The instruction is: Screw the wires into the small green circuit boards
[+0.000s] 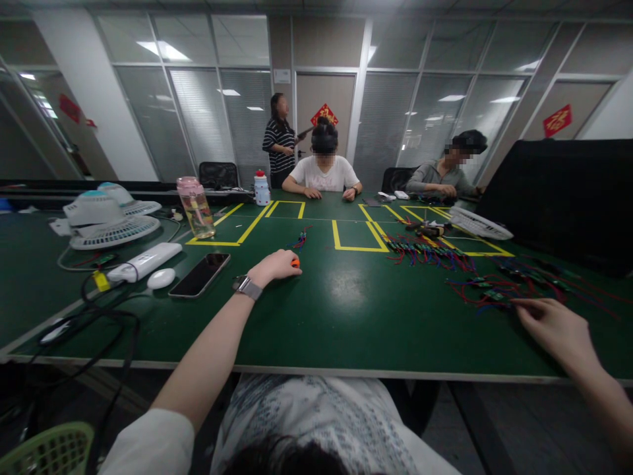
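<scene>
My left hand (pixel 274 267) rests on the green table with its fingers curled round a small orange object (pixel 295 263), mostly hidden by them. Just beyond it lies a small circuit board with red and blue wires (pixel 300 238). At the right, my right hand (pixel 556 326) has thumb and forefinger pressed together at the near edge of a loose group of wired green circuit boards (pixel 489 295). Whatever is between those fingertips is too small to make out. Farther back is a dense row of similar wired boards (pixel 425 252).
Left of my left hand lie a phone (pixel 200 275), a white mouse-like case (pixel 161 278), a power strip (pixel 146 261) and fans (pixel 113 221). Two bottles stand behind. Yellow tape (pixel 361 249) marks the green table (pixel 346 330). A dark monitor (pixel 564 204) stands right; several people are opposite.
</scene>
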### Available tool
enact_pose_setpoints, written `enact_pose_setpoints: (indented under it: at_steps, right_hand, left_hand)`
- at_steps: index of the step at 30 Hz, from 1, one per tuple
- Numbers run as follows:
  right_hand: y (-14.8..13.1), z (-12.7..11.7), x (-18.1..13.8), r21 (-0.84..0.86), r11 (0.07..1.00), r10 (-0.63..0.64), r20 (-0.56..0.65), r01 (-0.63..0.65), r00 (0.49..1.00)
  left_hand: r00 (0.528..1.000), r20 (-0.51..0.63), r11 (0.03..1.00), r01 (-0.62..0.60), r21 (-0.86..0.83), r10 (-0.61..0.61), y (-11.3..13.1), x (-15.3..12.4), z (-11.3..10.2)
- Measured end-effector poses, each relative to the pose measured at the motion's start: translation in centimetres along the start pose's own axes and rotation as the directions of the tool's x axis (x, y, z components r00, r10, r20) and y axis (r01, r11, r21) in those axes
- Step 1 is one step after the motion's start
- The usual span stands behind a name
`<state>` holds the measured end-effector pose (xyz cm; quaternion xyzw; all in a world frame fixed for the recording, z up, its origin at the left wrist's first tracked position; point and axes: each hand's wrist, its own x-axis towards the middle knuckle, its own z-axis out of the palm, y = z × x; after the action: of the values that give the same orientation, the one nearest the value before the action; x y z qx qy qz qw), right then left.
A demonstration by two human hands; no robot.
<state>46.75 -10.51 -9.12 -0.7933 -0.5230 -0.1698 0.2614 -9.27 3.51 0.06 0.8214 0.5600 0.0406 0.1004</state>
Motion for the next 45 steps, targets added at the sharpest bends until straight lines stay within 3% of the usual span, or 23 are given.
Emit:
enact_pose_setpoints:
  at_steps: [16, 26, 35, 45]
  right_hand:
    - [-0.7, -0.8, -0.8, -0.122, 0.993, 0.012, 0.030, -0.008, 0.999]
    - [-1.3, -0.9, -1.0, -0.255, 0.931, -0.250, 0.075, 0.261, 0.965]
    - [-0.9, -0.5, -0.9, -0.320, 0.861, -0.380, 0.114, 0.396, 0.918]
    - [-0.3, 0.0, -1.0, -0.270, 0.897, -0.348, 0.058, 0.350, 0.936]
  left_hand:
    - [1.000, 0.001, 1.000, 0.011, 0.008, -0.011, -0.1, 0.2, 0.2]
    - [1.000, 0.007, 1.000, -0.008, 0.002, 0.007, -0.1, 0.1, 0.1]
    - [1.000, 0.004, 1.000, -0.014, 0.007, 0.014, -0.3, 0.3, 0.3]
    - [1.000, 0.001, 1.000, -0.024, 0.017, 0.024, -0.3, 0.4, 0.3]
